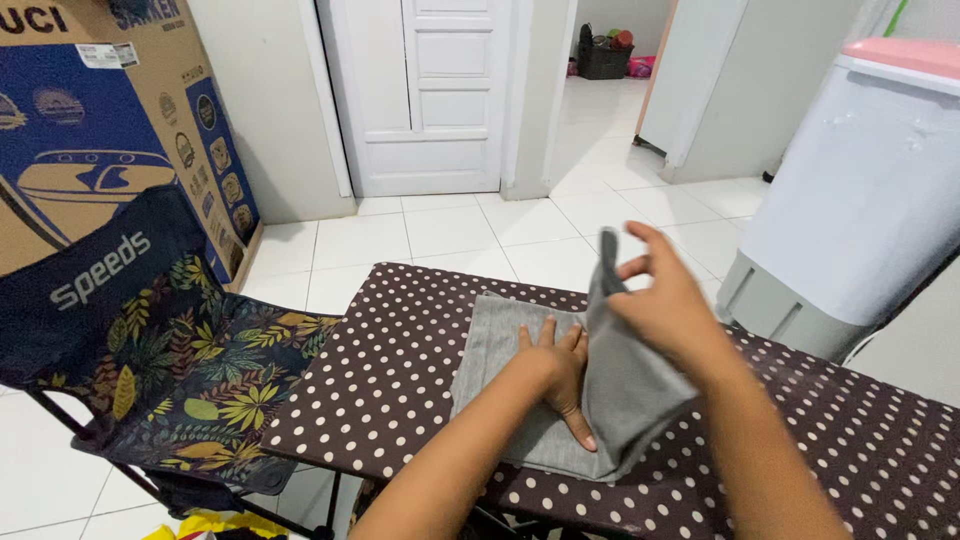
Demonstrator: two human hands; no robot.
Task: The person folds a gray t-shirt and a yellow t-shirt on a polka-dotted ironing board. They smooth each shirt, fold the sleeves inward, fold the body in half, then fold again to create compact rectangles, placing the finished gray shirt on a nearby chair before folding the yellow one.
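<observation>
Left hand point(560, 375) lies flat, palm down, on a grey cloth point(500, 370) spread on the brown, white-dotted counter point(390, 370). Right hand point(665, 305) pinches one edge of the cloth and holds that part raised, folded over the left hand. A leaf-patterned folding chair point(190, 370) stands just beside the counter; a white appliance with a pink lid point(860, 190) stands beyond it.

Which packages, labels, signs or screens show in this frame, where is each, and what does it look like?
Cardboard box: top left, leaning against the wall behind the folding chair; large, brown with blue panels, a line drawing of an appliance and a column of round icons.
Sticker label: near the box's top edge; small, white, rectangular.
Folding chair: left of the dotted board; dark fabric with white lettering above a leaf print.
No screens or signs.
</observation>
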